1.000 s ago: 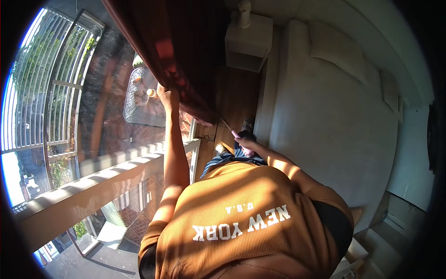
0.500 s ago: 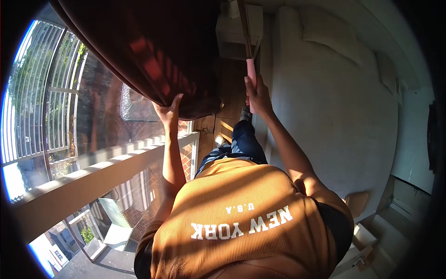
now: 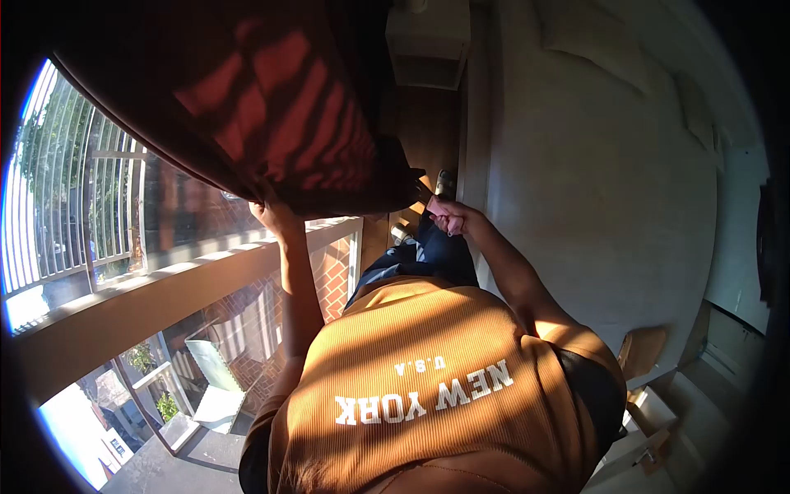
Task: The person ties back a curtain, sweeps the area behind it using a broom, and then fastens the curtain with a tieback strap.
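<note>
A dark red curtain hangs in front of me, with striped sunlight across it. My left hand is closed on the curtain's lower left edge and holds it out beside the window. In my right hand, fingers wrapped round, is the pink handle of a slim tool. The handle points up and left at the curtain's lower right corner. The tool's far end is lost in the dark by the cloth, so its kind cannot be made out.
Left of me is a window with a thick rail; railings and a white chair show beyond it. To my right lies a bed with pillows. A white bedside cabinet stands ahead, and an open drawer is behind right.
My right hand has come down and swung the tool from upright towards the curtain. My left hand has shifted left and slightly down with the curtain edge, spreading the cloth wider.
</note>
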`<state>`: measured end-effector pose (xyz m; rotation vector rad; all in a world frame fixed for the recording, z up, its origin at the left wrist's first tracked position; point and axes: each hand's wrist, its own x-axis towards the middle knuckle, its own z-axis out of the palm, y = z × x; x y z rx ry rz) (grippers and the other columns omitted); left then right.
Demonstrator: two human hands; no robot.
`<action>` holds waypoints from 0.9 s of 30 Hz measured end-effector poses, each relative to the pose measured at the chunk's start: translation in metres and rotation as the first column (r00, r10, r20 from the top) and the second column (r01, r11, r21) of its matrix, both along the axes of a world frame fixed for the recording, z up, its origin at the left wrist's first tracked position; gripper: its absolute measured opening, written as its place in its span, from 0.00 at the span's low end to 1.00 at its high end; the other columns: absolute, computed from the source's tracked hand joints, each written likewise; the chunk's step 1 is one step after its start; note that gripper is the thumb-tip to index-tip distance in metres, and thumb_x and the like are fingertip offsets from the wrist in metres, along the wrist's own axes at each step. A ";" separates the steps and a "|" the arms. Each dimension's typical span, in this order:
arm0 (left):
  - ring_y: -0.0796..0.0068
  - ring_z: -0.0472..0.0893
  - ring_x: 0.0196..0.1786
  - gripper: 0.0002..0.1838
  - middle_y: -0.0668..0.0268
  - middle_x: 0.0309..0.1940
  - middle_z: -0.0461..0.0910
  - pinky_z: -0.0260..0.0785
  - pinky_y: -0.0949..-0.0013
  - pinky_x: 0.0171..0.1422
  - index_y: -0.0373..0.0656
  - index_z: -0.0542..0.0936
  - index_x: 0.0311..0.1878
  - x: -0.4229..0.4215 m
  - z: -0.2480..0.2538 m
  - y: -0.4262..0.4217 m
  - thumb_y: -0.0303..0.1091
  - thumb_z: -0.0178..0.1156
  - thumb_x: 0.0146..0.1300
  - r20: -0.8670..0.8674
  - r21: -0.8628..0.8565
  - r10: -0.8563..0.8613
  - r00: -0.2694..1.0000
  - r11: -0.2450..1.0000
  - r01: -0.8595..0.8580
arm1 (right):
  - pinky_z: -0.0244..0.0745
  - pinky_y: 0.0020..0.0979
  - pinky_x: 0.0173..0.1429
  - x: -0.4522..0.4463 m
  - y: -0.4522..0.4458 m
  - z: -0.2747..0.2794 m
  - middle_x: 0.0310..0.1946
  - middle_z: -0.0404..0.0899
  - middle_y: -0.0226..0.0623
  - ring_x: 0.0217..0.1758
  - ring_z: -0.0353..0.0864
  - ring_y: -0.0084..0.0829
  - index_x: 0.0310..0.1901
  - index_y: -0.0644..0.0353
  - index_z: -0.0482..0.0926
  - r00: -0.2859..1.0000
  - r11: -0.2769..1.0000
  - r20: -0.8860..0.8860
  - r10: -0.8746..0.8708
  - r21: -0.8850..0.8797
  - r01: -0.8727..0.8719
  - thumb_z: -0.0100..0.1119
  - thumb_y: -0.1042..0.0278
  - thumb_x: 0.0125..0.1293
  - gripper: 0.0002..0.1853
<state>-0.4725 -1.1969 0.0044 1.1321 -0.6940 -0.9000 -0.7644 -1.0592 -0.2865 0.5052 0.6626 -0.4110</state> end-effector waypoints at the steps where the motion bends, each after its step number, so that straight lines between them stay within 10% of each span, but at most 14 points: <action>1: 0.89 0.58 0.24 0.09 0.80 0.22 0.61 0.55 0.78 0.28 0.46 0.71 0.29 0.004 0.010 0.007 0.36 0.55 0.65 -0.014 0.030 0.040 0.999 0.999 -0.040 | 0.64 0.19 0.19 -0.014 -0.014 0.009 0.17 0.64 0.25 0.16 0.64 0.16 0.34 0.62 0.67 1.000 0.999 0.030 0.008 0.035 -0.009 0.54 0.32 0.55 0.33; 4: 0.88 0.66 0.25 0.09 0.79 0.22 0.64 0.60 0.77 0.28 0.47 0.70 0.31 0.032 0.012 0.029 0.38 0.55 0.65 -0.003 0.057 -0.023 1.000 0.998 0.023 | 0.66 0.20 0.20 -0.040 -0.054 0.098 0.20 0.64 0.26 0.17 0.63 0.17 0.41 0.61 0.68 0.936 0.832 -0.352 0.004 -0.517 -0.198 0.54 0.37 0.58 0.29; 9: 0.81 0.73 0.29 0.14 0.70 0.32 0.73 0.68 0.75 0.32 0.42 0.73 0.44 0.033 0.026 0.051 0.43 0.53 0.65 -0.091 0.141 0.003 0.996 0.990 0.009 | 0.65 0.25 0.19 0.007 -0.102 0.231 0.17 0.66 0.27 0.16 0.69 0.21 0.41 0.59 0.68 0.316 0.722 -0.762 -0.566 -0.643 -0.257 0.48 0.41 0.64 0.25; 12: 0.79 0.74 0.30 0.17 0.67 0.36 0.74 0.69 0.75 0.34 0.41 0.73 0.47 0.016 0.043 0.067 0.45 0.53 0.65 -0.094 0.167 -0.051 0.994 0.984 0.066 | 0.65 0.25 0.18 0.056 -0.098 0.210 0.16 0.67 0.28 0.15 0.70 0.22 0.42 0.60 0.65 0.102 0.557 -0.614 -0.783 -0.764 -0.327 0.44 0.47 0.68 0.20; 14: 0.80 0.74 0.30 0.16 0.68 0.35 0.74 0.69 0.75 0.33 0.41 0.73 0.47 0.019 0.036 0.070 0.44 0.53 0.65 -0.087 0.090 -0.136 0.987 0.985 0.144 | 0.69 0.29 0.20 0.104 -0.070 0.099 0.21 0.70 0.34 0.15 0.71 0.26 0.48 0.62 0.63 0.173 0.534 -0.613 -0.771 -0.770 -0.351 0.46 0.49 0.67 0.22; 17: 0.80 0.74 0.31 0.13 0.69 0.33 0.74 0.69 0.75 0.33 0.44 0.73 0.46 0.013 0.040 0.075 0.42 0.54 0.65 -0.155 0.129 -0.093 0.984 0.985 0.113 | 0.72 0.35 0.24 0.150 0.019 -0.023 0.25 0.72 0.42 0.20 0.76 0.33 0.52 0.60 0.60 0.099 0.666 -0.957 -0.274 -0.263 -0.698 0.48 0.51 0.66 0.23; 19: 0.80 0.74 0.31 0.11 0.70 0.32 0.73 0.68 0.75 0.33 0.45 0.74 0.45 0.031 0.026 0.078 0.40 0.55 0.65 -0.208 0.060 -0.226 0.952 0.968 0.243 | 0.70 0.30 0.20 0.134 0.051 -0.069 0.18 0.71 0.37 0.19 0.76 0.29 0.48 0.57 0.63 0.584 0.788 -0.806 0.094 -0.299 -0.539 0.48 0.49 0.66 0.20; 21: 0.80 0.74 0.31 0.10 0.70 0.31 0.73 0.69 0.74 0.34 0.45 0.74 0.44 0.043 0.020 0.079 0.39 0.55 0.64 -0.193 0.042 -0.250 0.949 0.964 0.263 | 0.71 0.29 0.20 0.111 0.063 -0.077 0.18 0.70 0.36 0.19 0.75 0.27 0.44 0.57 0.66 0.891 0.908 -0.454 0.013 -0.368 -0.201 0.50 0.49 0.64 0.19; 27: 0.77 0.75 0.36 0.13 0.68 0.35 0.73 0.70 0.71 0.39 0.42 0.73 0.48 0.071 0.011 0.078 0.36 0.56 0.63 -0.080 0.052 -0.168 0.982 0.984 0.173 | 0.69 0.25 0.24 0.014 -0.032 0.013 0.22 0.69 0.35 0.21 0.71 0.29 0.33 0.57 0.69 0.874 0.916 0.335 -0.353 -0.067 0.396 0.51 0.62 0.60 0.08</action>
